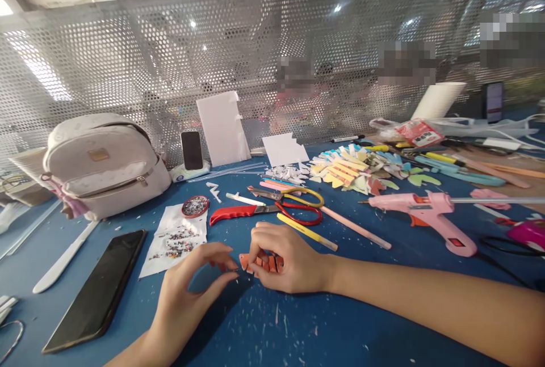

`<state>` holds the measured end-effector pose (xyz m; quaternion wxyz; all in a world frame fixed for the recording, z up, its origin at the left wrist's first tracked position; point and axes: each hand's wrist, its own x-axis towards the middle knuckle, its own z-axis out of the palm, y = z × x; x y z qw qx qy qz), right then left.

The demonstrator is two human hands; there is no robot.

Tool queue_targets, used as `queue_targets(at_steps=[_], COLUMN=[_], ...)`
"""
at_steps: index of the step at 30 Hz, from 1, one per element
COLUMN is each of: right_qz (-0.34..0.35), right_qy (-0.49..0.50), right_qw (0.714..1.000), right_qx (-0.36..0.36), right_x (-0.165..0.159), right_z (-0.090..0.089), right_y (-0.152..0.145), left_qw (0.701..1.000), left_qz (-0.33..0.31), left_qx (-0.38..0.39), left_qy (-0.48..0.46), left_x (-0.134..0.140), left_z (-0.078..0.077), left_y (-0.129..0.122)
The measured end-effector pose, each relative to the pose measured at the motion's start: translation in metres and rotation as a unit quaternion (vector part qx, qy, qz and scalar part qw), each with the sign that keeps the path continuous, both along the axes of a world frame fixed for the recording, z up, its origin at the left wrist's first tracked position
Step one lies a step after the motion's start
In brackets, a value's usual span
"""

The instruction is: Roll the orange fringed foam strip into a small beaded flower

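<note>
Near the front middle of the table, my right hand [285,256] is closed on a small orange cutout with dark stripes [269,264], partly covered by my fingers. Its pointed end sticks out to the left, with a small dark dot on it. Just left of that end is my left hand [191,287], thumb and fingertips brought close in a pinch. Whatever may be between them is too small to make out. Behind lie red-handled scissors [238,214], yellow-handled scissors [304,195] and a yellow marker [306,232]. A white paper sheet [159,248] holds scattered tiny beads beside a round red-rimmed lid [195,206] filled with more.
On the left are a large phone [100,290], a white plastic knife [63,259] and a pale backpack [102,168]. At right lies a pink glue gun [426,214] with its cord. Paper cutouts [349,165] pile up behind, before a perforated metal screen [238,60].
</note>
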<state>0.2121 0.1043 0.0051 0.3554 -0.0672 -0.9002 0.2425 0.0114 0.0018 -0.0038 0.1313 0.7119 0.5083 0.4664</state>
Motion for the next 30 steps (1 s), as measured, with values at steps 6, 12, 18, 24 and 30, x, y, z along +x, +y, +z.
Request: queue_targets(at_steps=[6, 12, 18, 24, 30], right_qz=[-0.001, -0.003, -0.002, -0.001, 0.005], right_qy=[0.005, 0.005, 0.005, 0.017, 0.015], right_qw=[1.000, 1.000, 1.000, 1.000, 1.000], right_qx=[0.000, 0.000, -0.009, -0.014, -0.009], right_x=[0.0004, 0.0000, -0.0003, -0.0004, -0.0009], right_z=[0.0003, 0.0003, -0.0001, 0.0018, 0.0009], right_y=[-0.0003, -0.0004, -0.0005, -0.0018, -0.0019], left_qw=[1.000, 1.000, 1.000, 1.000, 0.998], left_qz=[-0.009, -0.008, -0.004, -0.005, -0.008], left_qx=[0.011, 0.015, 0.013, 0.011, -0.012], left_qy=[-0.003, -0.005, -0.002, -0.011, -0.061], left_x=[0.0006, 0.0013, -0.0002, 0.0009, 0.0043], left_z=[-0.0005, 0.0003, -0.0006, 0.0005, 0.0013], left_y=[0.0011, 0.0014, 0.0017, 0.0011, 0.0010])
